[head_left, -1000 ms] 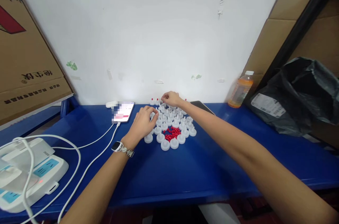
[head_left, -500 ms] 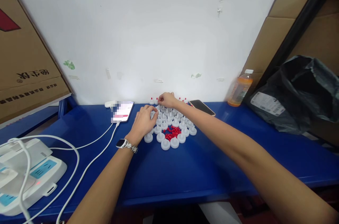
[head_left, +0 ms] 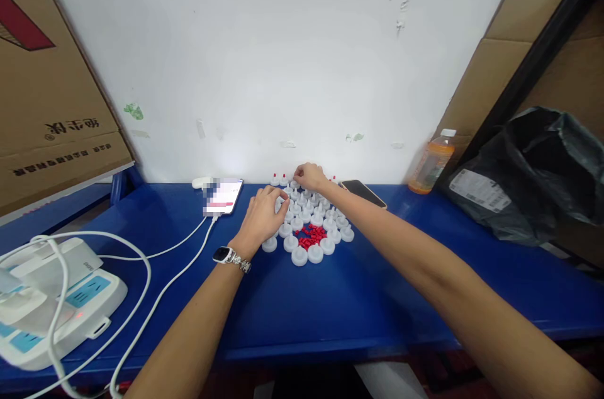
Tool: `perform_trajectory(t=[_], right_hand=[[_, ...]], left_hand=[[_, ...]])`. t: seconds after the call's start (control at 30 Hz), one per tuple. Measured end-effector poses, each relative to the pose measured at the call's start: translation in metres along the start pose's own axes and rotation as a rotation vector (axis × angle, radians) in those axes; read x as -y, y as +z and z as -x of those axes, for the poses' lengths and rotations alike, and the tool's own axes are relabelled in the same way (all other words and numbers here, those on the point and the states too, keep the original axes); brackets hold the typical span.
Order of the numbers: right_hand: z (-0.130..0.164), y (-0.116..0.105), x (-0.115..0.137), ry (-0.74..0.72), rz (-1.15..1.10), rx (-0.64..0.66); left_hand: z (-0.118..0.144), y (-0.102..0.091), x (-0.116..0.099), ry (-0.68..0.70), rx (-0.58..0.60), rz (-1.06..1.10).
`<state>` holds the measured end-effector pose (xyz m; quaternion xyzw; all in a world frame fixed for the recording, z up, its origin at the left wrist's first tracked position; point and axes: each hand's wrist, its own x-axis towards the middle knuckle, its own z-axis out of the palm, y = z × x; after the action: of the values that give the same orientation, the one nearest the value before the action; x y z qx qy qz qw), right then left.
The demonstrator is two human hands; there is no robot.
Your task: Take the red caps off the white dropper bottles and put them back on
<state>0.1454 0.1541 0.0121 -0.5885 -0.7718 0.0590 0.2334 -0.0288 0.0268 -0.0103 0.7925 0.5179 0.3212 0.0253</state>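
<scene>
White caps (head_left: 306, 223) sit in a tight cluster mid-desk, near the wall, ringing a small heap of red tips (head_left: 309, 236). A few caps at the back, w/ red tips on, stand by the wall. Right hand (head_left: 309, 177) is at the cluster's far edge, fingers pinched together on sth too small to make out, probably one cap or tip. Left hand (head_left: 264, 218) rests on the cluster's left side, fingers curled over caps; whether it grips one can't be told, the palm hides them. Watch (head_left: 223, 255) on left wrist.

Blue desk (head_left: 330, 298) carries it all. Lit phone (head_left: 221, 196), screen blurred, lies left of the caps on a white cable; dark phone (head_left: 363, 192) just right of them. Orange bottle (head_left: 430, 162) stands further right by cardboard; black bag (head_left: 533, 179) beyond, cut off by frame edge. Power strip (head_left: 56, 298) lower left, partly cut off.

Vs 0.5 s ago: right hand sits slightly further right along the back row; left hand hardly shifted.
</scene>
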Motion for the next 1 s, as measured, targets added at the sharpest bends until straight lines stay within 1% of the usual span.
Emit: perform_trajectory(t=[0.07, 0.13, 0.2, 0.27, 0.3, 0.37, 0.4, 0.47, 0.53, 0.6, 0.67, 0.83, 0.9, 1.0], right_hand=[[0.012, -0.009, 0.002, 0.005, -0.047, -0.042], [0.032, -0.020, 0.001, -0.004, -0.179, -0.085], [0.058, -0.027, 0.001, -0.015, -0.520, -0.129], [0.085, -0.029, 0.001, -0.027, -0.782, -0.146], [0.098, -0.028, 0.002, -0.033, -0.872, -0.143], [0.119, -0.026, 0.005, -0.031, -0.958, -0.124], [0.126, -0.025, 0.007, -0.033, -0.963, -0.130], [0.136, -0.024, 0.012, -0.059, -0.893, -0.160], [0.140, -0.026, 0.014, -0.103, -0.778, -0.177], [0.141, -0.029, 0.016, -0.136, -0.712, -0.167], [0.141, -0.030, 0.016, -0.144, -0.723, -0.168], [0.140, -0.025, 0.018, -0.079, -0.844, -0.211], [0.141, -0.024, 0.021, -0.074, -0.888, -0.215], [0.146, -0.026, 0.026, -0.078, -0.878, -0.247]], left_hand=[[0.001, -0.001, -0.001, 0.010, -0.022, 0.019], [0.002, -0.001, -0.004, 0.031, -0.064, 0.063], [0.003, 0.001, -0.010, 0.059, -0.116, 0.139], [0.003, 0.004, -0.017, 0.083, -0.140, 0.231], [0.004, 0.005, -0.020, 0.093, -0.131, 0.277], [0.005, 0.006, -0.028, 0.116, -0.087, 0.357], [0.005, 0.006, -0.031, 0.126, -0.068, 0.389], [0.006, 0.004, -0.036, 0.138, -0.057, 0.430], [0.006, 0.000, -0.040, 0.139, -0.059, 0.443], [0.007, -0.002, -0.042, 0.132, -0.049, 0.445], [0.008, -0.004, -0.043, 0.140, -0.041, 0.449], [0.008, 0.000, -0.042, 0.234, -0.038, 0.479], [0.008, 0.001, -0.042, 0.207, -0.039, 0.522], [0.007, 0.001, -0.044, 0.117, -0.017, 0.641]])
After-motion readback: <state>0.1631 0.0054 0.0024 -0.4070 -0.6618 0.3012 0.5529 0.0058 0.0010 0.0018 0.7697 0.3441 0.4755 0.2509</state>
